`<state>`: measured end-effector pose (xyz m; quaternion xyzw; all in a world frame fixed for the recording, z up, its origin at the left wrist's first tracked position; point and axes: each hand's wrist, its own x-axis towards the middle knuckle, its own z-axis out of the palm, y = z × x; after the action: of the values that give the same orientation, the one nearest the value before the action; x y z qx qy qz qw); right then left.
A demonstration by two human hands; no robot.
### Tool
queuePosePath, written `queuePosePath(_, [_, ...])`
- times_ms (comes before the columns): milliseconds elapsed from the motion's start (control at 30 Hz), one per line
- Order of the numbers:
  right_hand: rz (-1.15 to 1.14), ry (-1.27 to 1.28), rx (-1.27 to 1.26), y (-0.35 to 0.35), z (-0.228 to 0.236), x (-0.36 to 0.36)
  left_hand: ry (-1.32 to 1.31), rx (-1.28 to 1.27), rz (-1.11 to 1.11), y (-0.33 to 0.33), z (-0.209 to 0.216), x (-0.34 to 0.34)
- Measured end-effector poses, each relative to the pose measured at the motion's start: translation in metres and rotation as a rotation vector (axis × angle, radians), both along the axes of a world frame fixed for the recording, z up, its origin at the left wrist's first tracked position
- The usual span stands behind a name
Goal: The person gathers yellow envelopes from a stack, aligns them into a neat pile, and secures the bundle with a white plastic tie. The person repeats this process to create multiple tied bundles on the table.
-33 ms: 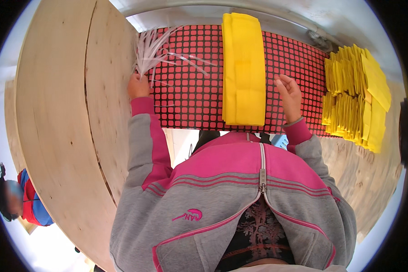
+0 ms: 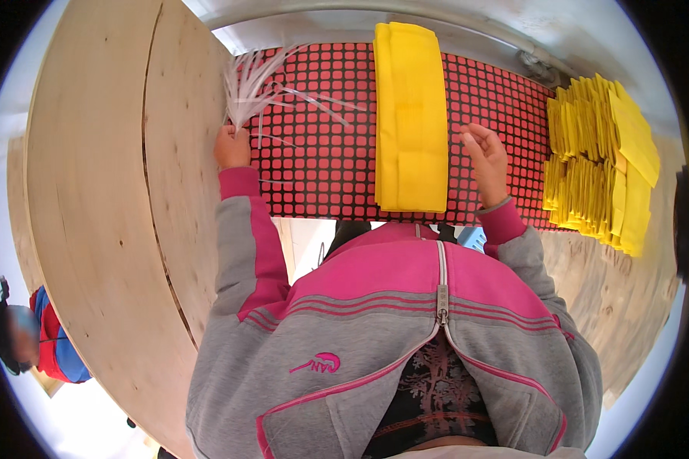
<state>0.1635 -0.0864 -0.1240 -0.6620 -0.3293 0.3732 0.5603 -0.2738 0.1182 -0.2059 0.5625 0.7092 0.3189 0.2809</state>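
On the left of the red and black checked mat, my left hand is closed around the lower end of a bunch of thin whitish plastic strips. Their free ends fan out away from me and to the right. A folded yellow cloth-like stack lies lengthwise across the middle of the mat. Just right of that stack, my right hand hovers with its fingers half bent and the thumb near the index fingertip. Nothing shows between those fingers, and they do not touch the yellow stack.
Many folded yellow pieces stand packed in two rows at the right end. A wooden board rises along the left side. A pipe runs behind the mat. Another person is at the far left, beyond the board.
The strips and my left hand have shifted very slightly. My right hand and the yellow stack look almost the same.
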Motion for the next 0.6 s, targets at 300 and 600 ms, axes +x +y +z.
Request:
queuePosePath(300, [0.349, -0.013, 0.188, 0.072, 0.056, -0.072, -1.177, -0.285, -0.209, -0.02, 0.087, 0.019])
queuePosePath(600, [0.556, -0.081, 0.332, 0.109, 0.109, -0.138, -1.326, -0.22, -0.627, -0.035, 0.147, 0.039])
